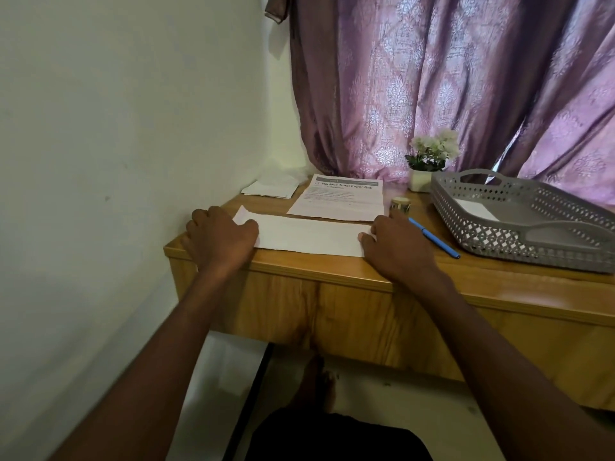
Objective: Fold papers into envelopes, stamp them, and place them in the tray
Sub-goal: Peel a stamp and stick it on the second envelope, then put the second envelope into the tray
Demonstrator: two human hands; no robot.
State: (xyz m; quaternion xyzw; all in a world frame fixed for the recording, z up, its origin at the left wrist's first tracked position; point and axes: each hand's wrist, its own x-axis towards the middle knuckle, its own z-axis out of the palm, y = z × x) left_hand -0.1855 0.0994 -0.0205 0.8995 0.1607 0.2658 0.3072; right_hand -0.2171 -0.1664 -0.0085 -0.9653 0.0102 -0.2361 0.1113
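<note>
Two hands press a folded white paper (309, 236) flat near the wooden table's (332, 271) front edge: the left hand (221, 236) pinches its left end with curled fingers, the right hand (397, 246) its right end. The grey tray (519, 224) sits at the right.
</note>
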